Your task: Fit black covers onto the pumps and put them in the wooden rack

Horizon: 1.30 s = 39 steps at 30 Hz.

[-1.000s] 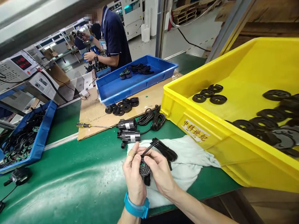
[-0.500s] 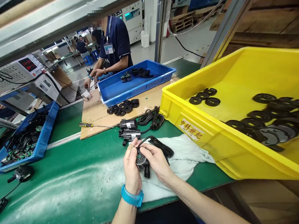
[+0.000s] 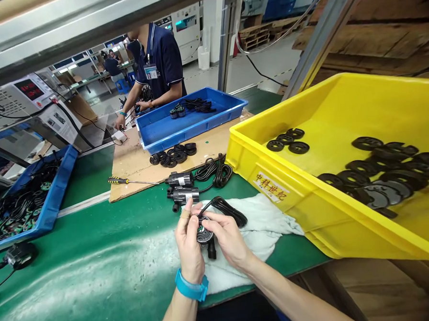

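Green bench [image 3: 115,261]: front edge passes below both wrists. A broad stretch of green surface runs from the left wrist toward the left side, giving elbow room there; the right side is tighter.

Yellow bin [image 3: 275,229], right: cut off by the frame edge, near end running out past the bench front. Handwritten label [image 3: 271,187] on its side reads 中科世纪. Inside, dark rings [image 3: 367,143], many overlapping, count uncertain.

Co-worker [image 3: 162,62] beyond the bench, dark shirt; head cut by the overhead beam, badge print too small to read.

Far blue tray [image 3: 194,128] on cardboard [image 3: 128,165]: black cables and green-and-black parts inside. Left blue tray [image 3: 53,212]: tangled wires, cropped at the frame edge.

White cloth [image 3: 264,225]: partly hidden under the hands, reaching close to the front edge; right corner touches or nearly touches the bin, cannot tell which.

Left hand [image 3: 189,250] pinches the left rim of a round black part; right hand [image 3: 228,239] pinches its upper right side, thumb across the face. Round black part [image 3: 204,236] sits above the cloth, stub pointing down, coiled cable [image 3: 231,212] beside it; fingertips behind hidden.

Two black cylinders [image 3: 180,187] just beyond: white stickers, illegible. Yellow-and-black screwdriver [image 3: 118,180] left of them.
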### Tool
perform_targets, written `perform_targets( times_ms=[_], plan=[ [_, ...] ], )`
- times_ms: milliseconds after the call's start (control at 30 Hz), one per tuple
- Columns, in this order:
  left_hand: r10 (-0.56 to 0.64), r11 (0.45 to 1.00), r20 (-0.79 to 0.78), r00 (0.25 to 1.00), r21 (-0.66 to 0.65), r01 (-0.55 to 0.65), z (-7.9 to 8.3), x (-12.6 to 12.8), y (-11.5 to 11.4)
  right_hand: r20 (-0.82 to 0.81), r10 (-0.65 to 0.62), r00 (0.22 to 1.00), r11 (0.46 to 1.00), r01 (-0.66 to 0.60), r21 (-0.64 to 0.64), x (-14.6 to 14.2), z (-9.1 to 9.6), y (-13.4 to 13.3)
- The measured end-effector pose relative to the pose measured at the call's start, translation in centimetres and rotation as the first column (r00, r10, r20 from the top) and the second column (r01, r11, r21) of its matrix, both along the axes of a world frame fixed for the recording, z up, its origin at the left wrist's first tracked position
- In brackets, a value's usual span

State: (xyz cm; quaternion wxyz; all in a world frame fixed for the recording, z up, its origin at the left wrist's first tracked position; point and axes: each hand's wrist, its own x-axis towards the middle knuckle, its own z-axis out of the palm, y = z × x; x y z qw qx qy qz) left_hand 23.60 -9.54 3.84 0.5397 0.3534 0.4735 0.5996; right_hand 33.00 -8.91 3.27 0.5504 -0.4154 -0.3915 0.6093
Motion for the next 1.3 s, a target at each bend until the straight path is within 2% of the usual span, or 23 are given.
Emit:
perform_targets(
  times_ms=[100,200,367,500,600,833,1067,1167,1300],
  plan=[
    [0.012,1.0,-0.022,1.0,0.021,-0.012,-0.4,0.1,0.3,0.02,-0.001,1.0,0.998,0.0,0.064,0.1,-1.0,0.1],
    [-0.012,0.999,-0.04,0.999,0.035,0.014,-0.6,0.0,0.4,0.02,-0.037,0.999,0.997,0.036,0.074,-0.2,-1.4,0.1],
    [-0.083,0.992,-0.078,0.994,0.09,0.09,-0.7,-1.1,-0.2,0.038,-0.057,0.998,0.996,0.054,0.072,-0.5,-0.7,0.1],
    [-0.185,0.951,-0.194,0.963,0.211,0.225,-1.2,-2.2,-0.7,0.035,-0.06,0.998,0.996,0.058,0.063,-0.4,0.0,0.2],
    [-0.208,0.938,-0.216,0.954,0.233,0.257,-1.3,-2.3,-0.8,0.023,-0.055,0.998,0.996,0.053,0.069,-0.4,-0.2,0.2],
    [-0.134,0.944,-0.286,0.949,0.256,0.21,-1.2,-1.7,-0.7,0.03,-0.091,0.995,0.992,0.089,0.086,-0.6,-1.1,0.1],
    [-0.034,0.936,-0.39,0.92,0.311,0.167,-1.5,-1.6,-1.5,0.069,-0.144,0.987,0.977,0.131,0.166,-0.4,-0.3,-0.1],
    [-0.061,0.942,-0.353,0.934,0.288,0.171,-1.5,-1.7,-1.5,0.056,-0.154,0.987,0.979,0.144,0.143,0.0,-0.1,0.0],
    [-0.167,0.938,-0.213,0.963,0.266,0.221,-1.5,-2.1,-1.2,0.055,-0.125,0.991,0.985,0.117,0.123,0.0,0.2,0.0]
  ],
)
